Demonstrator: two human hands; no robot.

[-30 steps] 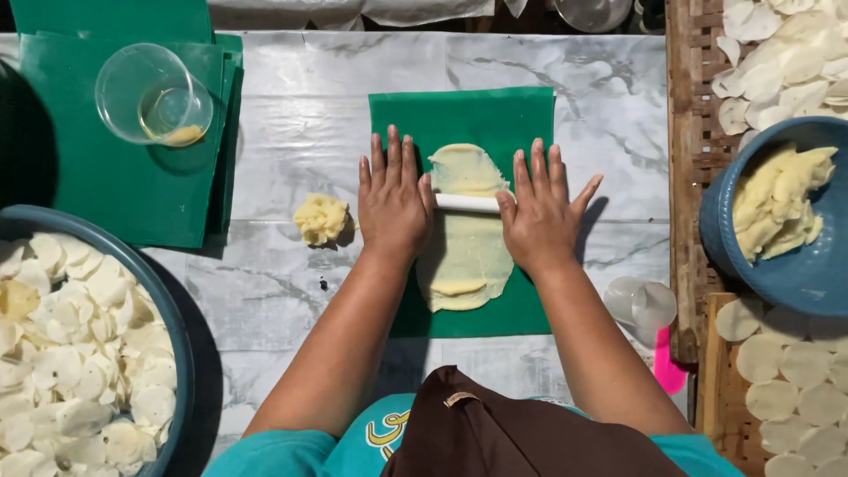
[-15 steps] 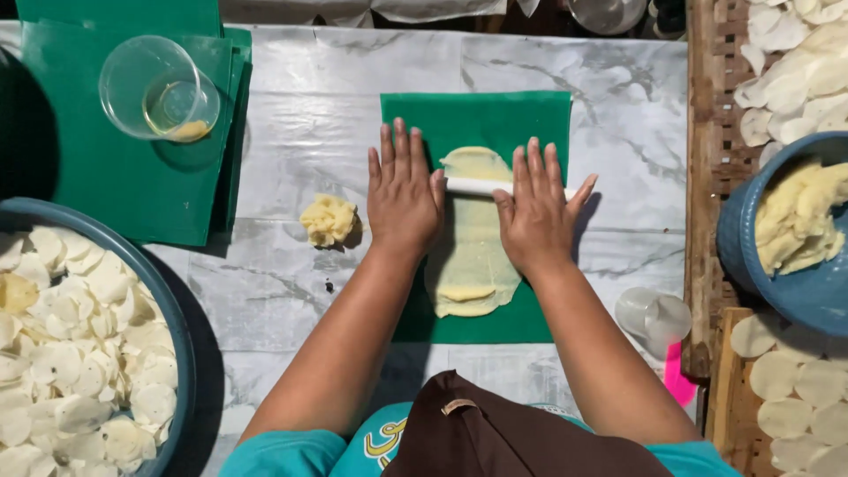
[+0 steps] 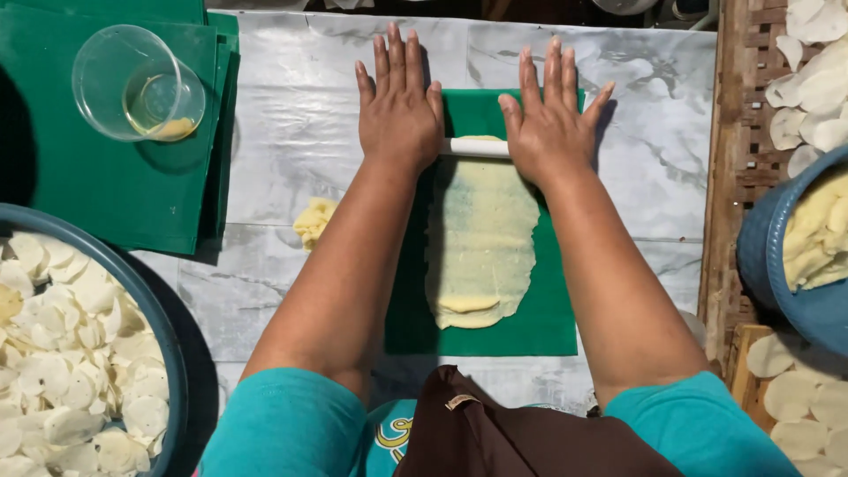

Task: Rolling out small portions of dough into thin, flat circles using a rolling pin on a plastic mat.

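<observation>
The dough (image 3: 481, 238) lies rolled thin, long and pale yellow on a green mat (image 3: 548, 309) on the worktop (image 3: 283, 177). Both hands, left (image 3: 399, 110) and right (image 3: 549, 119), press flat, fingers spread, grasping nothing, on the white pin (image 3: 475, 147) at its far end.

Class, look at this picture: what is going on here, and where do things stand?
A person presses both flat hands, left hand and right hand, on a white rolling pin at the far end of a long, thin sheet of yellow dough on a green mat. A small dough lump lies left of the mat. A big basin of white discs sits at the left.
</observation>
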